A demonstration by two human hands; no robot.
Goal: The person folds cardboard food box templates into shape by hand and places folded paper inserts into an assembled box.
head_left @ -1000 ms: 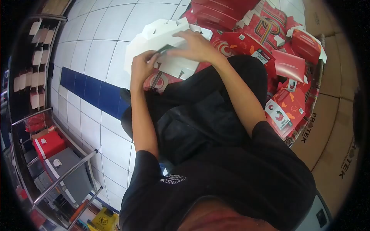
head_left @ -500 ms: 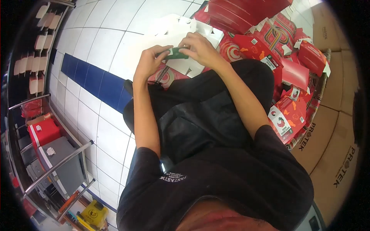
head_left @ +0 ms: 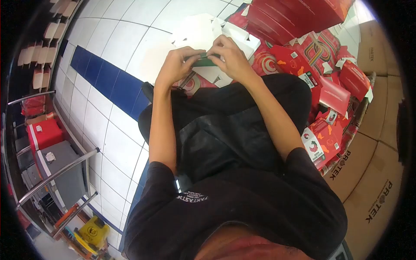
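so the green strip (head_left: pixel 205 63) is pinched between the left hand (head_left: pixel 175 65) and right hand (head_left: pixel 230 57) (fingertips nearly touching), over white cardboard (head_left: pixel 197 32)

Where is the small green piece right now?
In the head view, the green piece is at upper centre, between the fingers of the left hand and the right hand, next to white cardboard.

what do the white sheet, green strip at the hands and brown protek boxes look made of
White sheet: probably matte paperboard, given its cut edges and thin flaps. Green strip: smooth-looking, card or plastic; too small to tell. Brown boxes: likely cardboard, plain and matte, judging by their colour, seams and printed lettering.
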